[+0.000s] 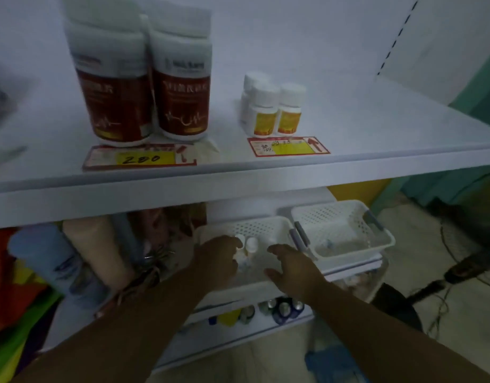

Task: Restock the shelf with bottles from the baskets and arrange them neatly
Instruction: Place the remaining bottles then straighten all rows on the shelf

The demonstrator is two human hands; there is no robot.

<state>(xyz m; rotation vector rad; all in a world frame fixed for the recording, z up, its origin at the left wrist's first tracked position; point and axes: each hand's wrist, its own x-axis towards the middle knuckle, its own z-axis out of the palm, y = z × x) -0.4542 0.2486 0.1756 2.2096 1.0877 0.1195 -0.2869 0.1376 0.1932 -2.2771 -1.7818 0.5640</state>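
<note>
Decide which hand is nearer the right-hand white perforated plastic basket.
Right. The right hand sits left of the white perforated basket; the left hand is farther left, at the small white-capped bottles in the neighbouring basket.

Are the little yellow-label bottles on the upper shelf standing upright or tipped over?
Upright. The yellow-label bottles stand on the shelf with white caps on top and labels facing forward.

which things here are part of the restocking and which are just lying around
Job: left basket, right basket, small bottles in the left one, shelf, yellow-label bottles, left hand, right hand.
Just lying about: red-label jars, cans below, blue roll, floor fan.
</note>
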